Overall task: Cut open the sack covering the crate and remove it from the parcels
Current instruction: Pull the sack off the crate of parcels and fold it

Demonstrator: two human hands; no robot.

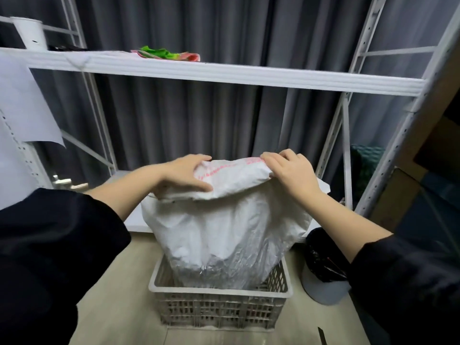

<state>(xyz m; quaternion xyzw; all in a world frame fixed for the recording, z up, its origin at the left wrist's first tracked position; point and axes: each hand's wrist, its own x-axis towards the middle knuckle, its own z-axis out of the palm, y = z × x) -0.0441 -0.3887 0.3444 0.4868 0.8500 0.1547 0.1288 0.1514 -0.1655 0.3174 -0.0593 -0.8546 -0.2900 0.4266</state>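
A bulging white woven sack (pixel 224 235) with red print along its top seam stands upright in a grey slatted plastic crate (pixel 219 307) on the floor. My left hand (pixel 184 176) grips the sack's folded top at its left end. My right hand (pixel 288 170) pinches the same top edge at its right end. The sack's top is folded forward over its body. Parcels inside are hidden; only dim shapes show through the crate's slats.
A white metal shelving rack (pixel 224 73) stands right behind the crate, with a green and pink cloth (pixel 166 54) on its shelf. A bin with a black liner (pixel 323 267) sits right of the crate. A dark blade-like object (pixel 322 337) lies on the floor at bottom right.
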